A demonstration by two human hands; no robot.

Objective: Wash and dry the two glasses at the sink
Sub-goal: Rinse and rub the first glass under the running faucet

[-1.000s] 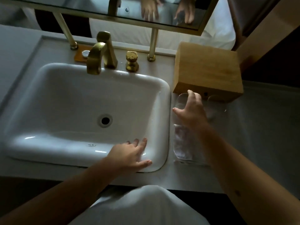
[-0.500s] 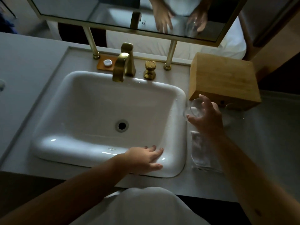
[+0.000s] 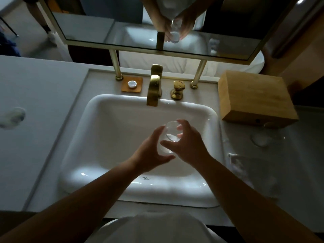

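Note:
A clear drinking glass (image 3: 171, 132) hangs over the middle of the white sink (image 3: 112, 130), tilted, with its rim toward the tap. My right hand (image 3: 190, 146) wraps around it from the right. My left hand (image 3: 150, 151) cups its lower part from the left. A second clear glass (image 3: 266, 135) stands on the counter to the right of the sink, just in front of the wooden box. A pale folded cloth (image 3: 245, 165) lies on the counter nearer to me. No water runs from the gold tap (image 3: 154, 90).
A gold tap handle (image 3: 178, 89) stands right of the spout. A wooden box (image 3: 256, 97) sits at the back right. An orange dish with a small white item (image 3: 131, 84) lies at the back left. A mirror (image 3: 140, 25) hangs low above the tap.
My right hand has lifted the glass from the counter and carried it left over the basin. My left hand has left the sink's front rim and come up to the glass.

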